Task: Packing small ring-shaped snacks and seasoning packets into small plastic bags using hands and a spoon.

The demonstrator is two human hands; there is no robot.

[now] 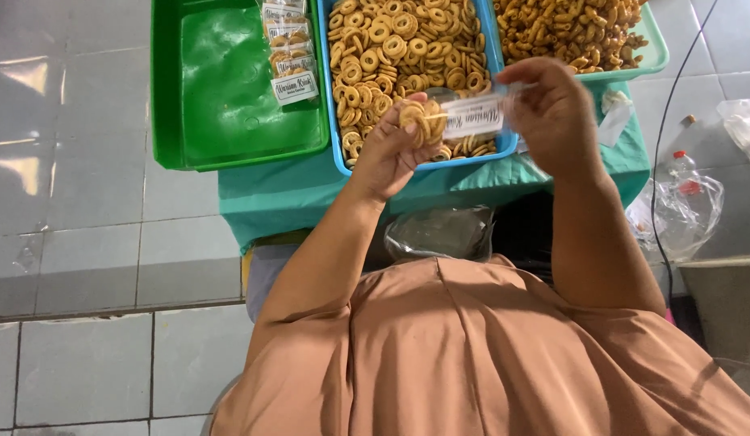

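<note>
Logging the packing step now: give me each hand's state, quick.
Left hand: closed on a few ring-shaped snacks at the bag's mouth.
Right hand: fingers pinching the small clear labelled bag.

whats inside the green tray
The green tray holds a short row of filled, labelled clear packets at its upper right; the rest is bare green. Its top edge is cut off.

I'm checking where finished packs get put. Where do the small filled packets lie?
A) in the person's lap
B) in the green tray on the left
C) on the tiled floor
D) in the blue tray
B: the filled packets lie in a row at the right edge of the green tray, beside the blue tray of loose ring snacks.
</note>
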